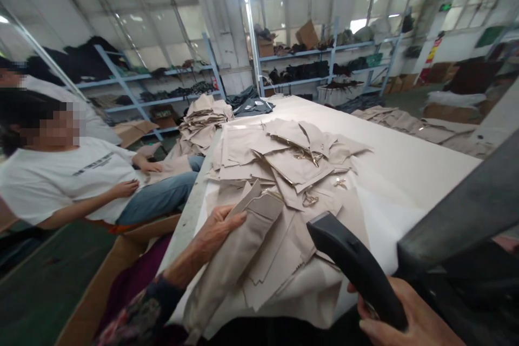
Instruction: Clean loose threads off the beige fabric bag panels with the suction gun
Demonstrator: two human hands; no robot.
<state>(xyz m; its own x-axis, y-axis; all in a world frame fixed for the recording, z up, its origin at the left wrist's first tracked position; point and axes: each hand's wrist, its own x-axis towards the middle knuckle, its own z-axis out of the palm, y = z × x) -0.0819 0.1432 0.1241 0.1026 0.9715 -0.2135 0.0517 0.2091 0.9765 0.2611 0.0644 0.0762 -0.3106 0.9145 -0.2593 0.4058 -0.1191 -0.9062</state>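
Note:
My left hand [217, 232] grips a folded beige fabric piece [247, 238], thumb on top, at the near left part of the table. In my right hand [399, 308], at the lower right, is a black handheld tool [352, 259]; its wide flat end points up and left toward the fabric. Between and beyond the hands lies a loose heap of beige cut pieces [300, 162], some with gold-coloured metal strips along their edges. A small gold-coloured metal part [339, 182] rests on the heap's right side.
The white table [405, 146] stretches away to the right. A seated person [73, 178] is at the left, hands on beige fabric. A grey metal beam [466, 205] slants in at the right. An open cardboard box [97, 286] stands lower left. Shelves [300, 55] line the back.

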